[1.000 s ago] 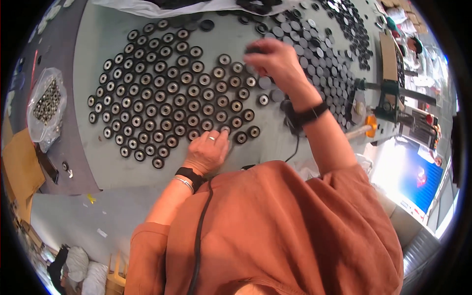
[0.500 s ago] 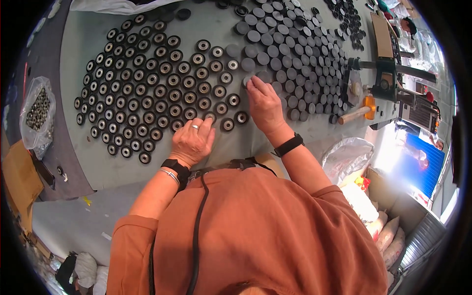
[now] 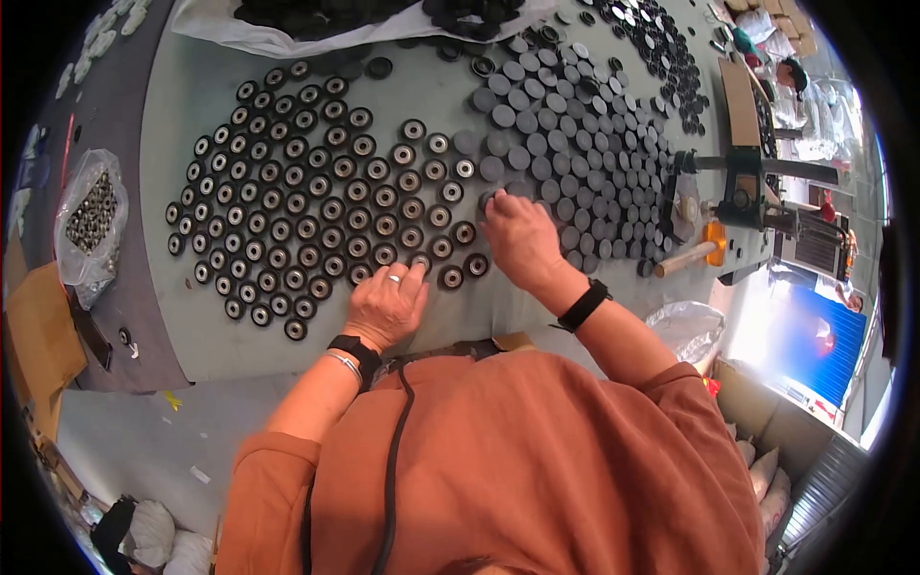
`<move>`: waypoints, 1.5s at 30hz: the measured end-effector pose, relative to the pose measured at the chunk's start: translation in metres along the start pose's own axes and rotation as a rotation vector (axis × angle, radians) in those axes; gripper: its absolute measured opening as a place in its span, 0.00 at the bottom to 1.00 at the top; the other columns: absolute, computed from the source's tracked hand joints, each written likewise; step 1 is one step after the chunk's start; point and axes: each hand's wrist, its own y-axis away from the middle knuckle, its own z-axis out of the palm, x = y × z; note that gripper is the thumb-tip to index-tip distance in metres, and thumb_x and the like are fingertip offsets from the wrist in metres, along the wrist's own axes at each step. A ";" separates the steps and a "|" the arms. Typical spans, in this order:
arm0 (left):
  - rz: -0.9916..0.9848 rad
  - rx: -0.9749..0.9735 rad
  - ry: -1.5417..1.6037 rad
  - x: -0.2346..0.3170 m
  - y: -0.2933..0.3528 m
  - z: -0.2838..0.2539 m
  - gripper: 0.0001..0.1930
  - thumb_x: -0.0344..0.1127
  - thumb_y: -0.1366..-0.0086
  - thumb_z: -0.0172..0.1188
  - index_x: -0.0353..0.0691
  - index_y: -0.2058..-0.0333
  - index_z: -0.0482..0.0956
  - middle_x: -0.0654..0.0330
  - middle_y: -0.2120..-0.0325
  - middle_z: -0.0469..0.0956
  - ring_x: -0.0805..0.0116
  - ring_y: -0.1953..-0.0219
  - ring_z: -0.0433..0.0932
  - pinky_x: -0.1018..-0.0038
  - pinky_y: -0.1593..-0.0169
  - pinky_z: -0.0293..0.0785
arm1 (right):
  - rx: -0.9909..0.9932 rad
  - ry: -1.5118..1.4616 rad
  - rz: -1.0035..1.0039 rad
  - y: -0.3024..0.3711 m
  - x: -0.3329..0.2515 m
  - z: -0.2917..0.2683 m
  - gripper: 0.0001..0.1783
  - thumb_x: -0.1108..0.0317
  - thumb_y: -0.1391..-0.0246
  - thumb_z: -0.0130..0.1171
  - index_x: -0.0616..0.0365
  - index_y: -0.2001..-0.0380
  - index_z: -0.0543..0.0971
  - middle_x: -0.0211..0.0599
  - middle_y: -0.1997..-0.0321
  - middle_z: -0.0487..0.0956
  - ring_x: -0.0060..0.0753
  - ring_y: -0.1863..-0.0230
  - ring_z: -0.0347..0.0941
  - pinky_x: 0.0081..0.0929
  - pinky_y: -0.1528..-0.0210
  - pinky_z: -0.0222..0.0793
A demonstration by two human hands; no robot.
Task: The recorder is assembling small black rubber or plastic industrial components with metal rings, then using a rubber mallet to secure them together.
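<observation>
Many black wheels [image 3: 333, 209] with metal centres are spread over the left half of the grey-green table [image 3: 182, 331]. At the near edge of that group is my left hand [image 3: 383, 309], its fingers drawn together. Its fingertips are on a small metal bearing [image 3: 422, 260] at one wheel, partly hidden by the fingers. To the right lie many plain grey round caps [image 3: 565, 165]. My right hand [image 3: 525, 241] pinches one dark grey round cap at the left border of these, mostly covered by thumb and fingers.
A clear bag of small metal bearings [image 3: 91, 216] stands at the left. A white sack [image 3: 379, 34] with black parts crosses the far edge. On the right are a hammer [image 3: 698, 253] with an orange head and a dark green press [image 3: 746, 187]. Smaller dark pieces [image 3: 661, 48] lie far right.
My view has tilted, so the table sits lower and more of the far sack shows. Both hands stay at about the same pieces.
</observation>
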 end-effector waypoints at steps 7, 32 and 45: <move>-0.007 0.005 -0.021 0.000 0.000 -0.001 0.15 0.36 0.52 0.61 0.43 0.63 0.74 0.63 0.78 0.69 0.67 0.75 0.73 0.75 0.75 0.70 | 0.111 -0.206 0.071 -0.092 0.014 -0.009 0.08 0.69 0.55 0.56 0.53 0.68 0.75 0.39 0.64 0.72 0.42 0.60 0.69 0.34 0.60 0.68; 0.010 0.072 -0.004 -0.005 0.005 -0.001 0.14 0.38 0.51 0.61 0.44 0.63 0.74 0.67 0.78 0.68 0.73 0.78 0.70 0.79 0.79 0.63 | 0.074 -0.203 -0.070 -0.229 -0.009 0.028 0.12 0.67 0.54 0.57 0.56 0.64 0.76 0.43 0.63 0.73 0.46 0.58 0.70 0.37 0.58 0.67; 0.005 0.035 0.005 -0.002 0.006 -0.002 0.15 0.38 0.51 0.61 0.44 0.63 0.75 0.67 0.77 0.69 0.72 0.77 0.70 0.78 0.78 0.64 | -0.223 -1.797 0.589 -0.207 -0.012 0.013 0.12 0.65 0.42 0.50 0.66 0.66 0.73 0.42 0.63 0.76 0.28 0.67 0.72 0.25 0.66 0.71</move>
